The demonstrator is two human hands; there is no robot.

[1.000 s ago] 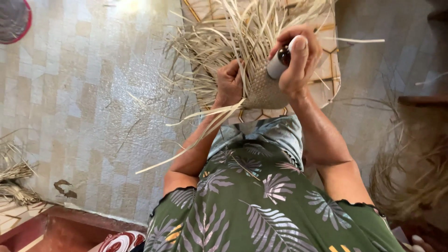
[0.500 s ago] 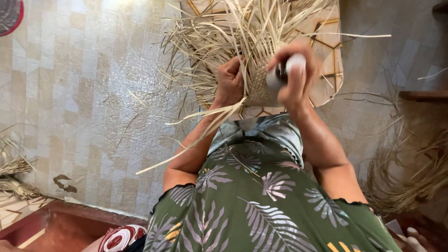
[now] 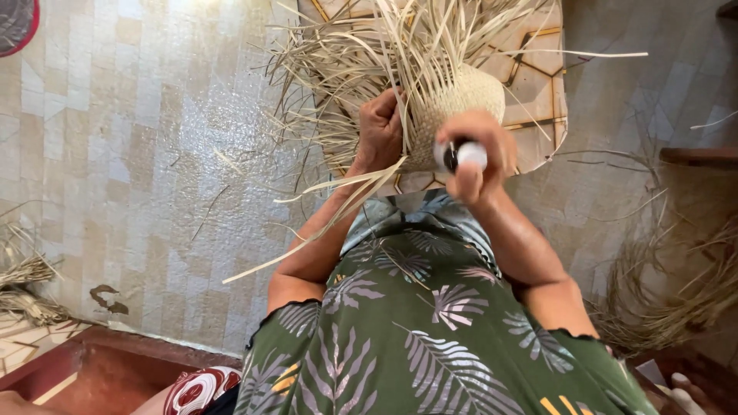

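So the main thing here is a half-woven straw piece [image 3: 453, 104], domed like a hat crown, sitting at the top middle of the view on a patterned low surface [image 3: 542, 92], with loose pale strands fanning out all around its edge. The person's left hand [image 3: 380, 131] is curled into a fist around a bunch of those strands right at the left side of the weave, and a few long strips [image 3: 323, 219] trail down past the wrist. The right hand [image 3: 477, 150] is closed around a small roundish white-and-dark object [image 3: 459, 155], pressed up against the lower edge of the weave; can't really tell what it is. Both forearms come up from a green leaf-print dress [image 3: 430, 330]. Underneath is a pale tiled floor [image 3: 115, 154] with stray bits of straw on it. There's a loose heap of dry straw [image 3: 676, 300] off to the right, and another small bundle [image 3: 27, 284] at the left edge.
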